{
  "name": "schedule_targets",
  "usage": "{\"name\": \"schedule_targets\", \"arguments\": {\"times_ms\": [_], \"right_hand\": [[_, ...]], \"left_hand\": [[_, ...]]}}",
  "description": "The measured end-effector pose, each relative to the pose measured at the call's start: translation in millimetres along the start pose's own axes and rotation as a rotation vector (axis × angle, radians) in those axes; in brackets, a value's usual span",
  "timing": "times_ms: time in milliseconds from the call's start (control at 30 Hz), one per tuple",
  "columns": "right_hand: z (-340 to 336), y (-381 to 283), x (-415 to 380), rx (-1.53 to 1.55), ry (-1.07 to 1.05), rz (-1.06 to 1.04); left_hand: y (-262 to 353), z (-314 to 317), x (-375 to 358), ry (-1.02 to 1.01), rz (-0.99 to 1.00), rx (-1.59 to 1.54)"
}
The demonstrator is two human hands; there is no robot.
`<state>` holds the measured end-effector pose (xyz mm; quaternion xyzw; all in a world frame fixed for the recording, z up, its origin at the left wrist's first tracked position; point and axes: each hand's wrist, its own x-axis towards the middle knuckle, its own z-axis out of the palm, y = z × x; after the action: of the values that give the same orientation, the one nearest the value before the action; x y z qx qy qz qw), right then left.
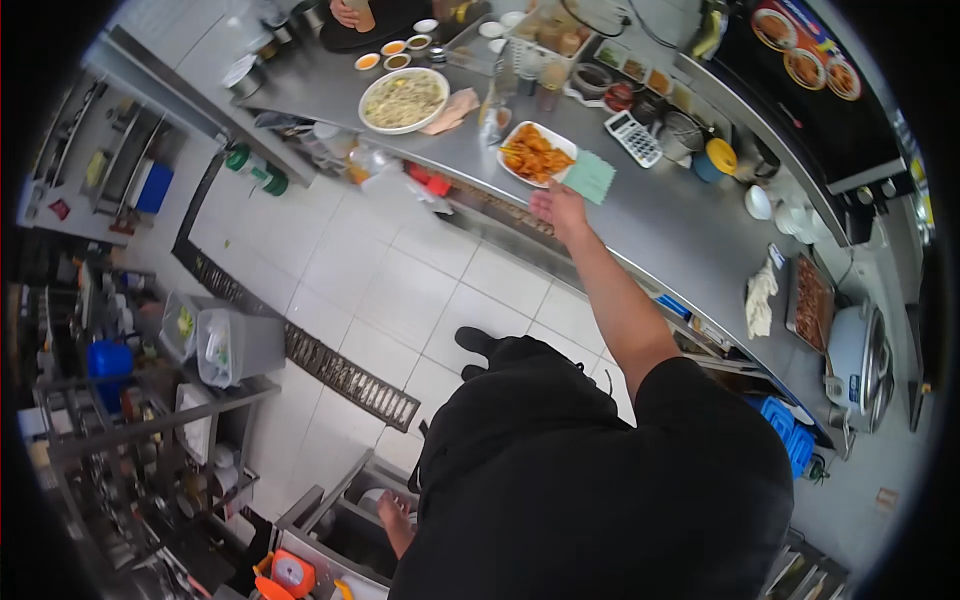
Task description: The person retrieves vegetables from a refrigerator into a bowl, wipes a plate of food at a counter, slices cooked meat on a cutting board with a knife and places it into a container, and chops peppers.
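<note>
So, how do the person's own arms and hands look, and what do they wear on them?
The right hand is bare: no glove, watch or ring shows. The right arm is bare up to a short black sleeve of a black top. The left hand is also bare, with no glove; its arm is mostly hidden behind the body.

The person's left hand (395,520), at the lower middle of the frame, is partly hidden behind the dark torso, its grip unreadable. At the top edge, another person's hand (352,14) is cut off. The small sauce bowls (392,54) beside it are too small to tell contents.
</note>
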<state>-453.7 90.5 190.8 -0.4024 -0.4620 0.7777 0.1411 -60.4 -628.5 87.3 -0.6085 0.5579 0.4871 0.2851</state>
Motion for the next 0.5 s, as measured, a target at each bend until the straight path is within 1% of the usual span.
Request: {"name": "schedule_targets", "arguments": {"times_ms": [33,100,133,167,200,233,300,367,400,467,500], "right_hand": [[-4,-14,-9,-0.047,-0.050,0.052],[-29,-42,-7,-0.321,-0.024,-0.037],[-51,-52,0,-0.456,-0.006,-0.074],[-76,-67,11,-0.484,0.009,-0.178],[-102,-81,33,-0.514,0.024,-0.276],[-117,-100,49,-0.577,0.103,-0.304],[-137,-156,79,-0.734,0.218,-0.355],[-154,-193,133,-0.934,0.277,-0.630],[-150,-213,148,-0.979,0.281,-0.620],[-141,-240,189,-1.086,0.315,-0.613],[-140,-246,218,-1.151,0.343,-0.613]], "left_hand": [[8,-1,10,0.005,-0.003,0.008],[17,6,24,0.013,0.049,0.023],[20,20,25,0.014,0.141,0.023],[24,33,27,0.014,0.233,0.022],[30,47,24,-0.043,0.350,0.073],[36,61,20,-0.098,0.469,0.115],[62,106,10,-0.249,0.639,0.223],[103,174,-23,-0.271,0.633,0.251],[137,216,-79,-0.262,0.599,0.261],[180,287,-127,-0.322,0.632,0.320],[200,326,-150,-0.304,0.739,0.368]]}}
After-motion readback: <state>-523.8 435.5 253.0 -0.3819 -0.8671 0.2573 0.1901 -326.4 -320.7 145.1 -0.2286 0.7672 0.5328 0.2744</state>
